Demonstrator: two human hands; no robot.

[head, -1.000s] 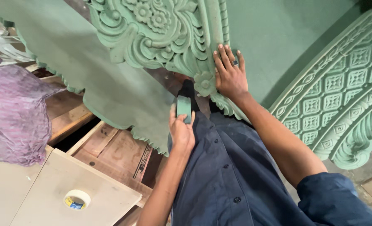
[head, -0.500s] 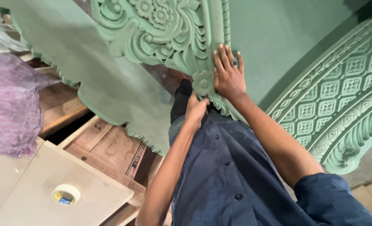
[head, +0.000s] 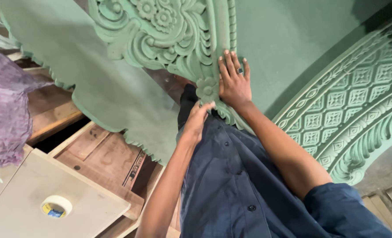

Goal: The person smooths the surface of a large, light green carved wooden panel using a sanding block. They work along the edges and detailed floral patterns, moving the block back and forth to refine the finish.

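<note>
A large green carved panel [head: 160, 31] with scrolls and flowers slopes in front of me. My right hand [head: 234, 81] lies flat on it with fingers spread, a ring on one finger, just right of a carved flower [head: 207, 89] at the panel's lower edge. My left hand [head: 199, 115] reaches up from below with its fingers curled, the fingertips pressed to the carving under that flower. A small green pad seen in this hand a second ago is hidden inside the fingers now. My dark blue shirt [head: 231, 185] fills the lower middle.
A green carved arch piece [head: 354, 114] with a diamond lattice stands at the right. A purple cloth [head: 6, 110] lies at the left. Below it, a pale board [head: 85, 194] carries a roll of tape [head: 56, 206]. Brown wooden frames [head: 103, 152] lie under the panel.
My left hand rose from in front of my shirt, where it held a small green pad, up to the carved flower. The right hand stayed flat on the panel.
</note>
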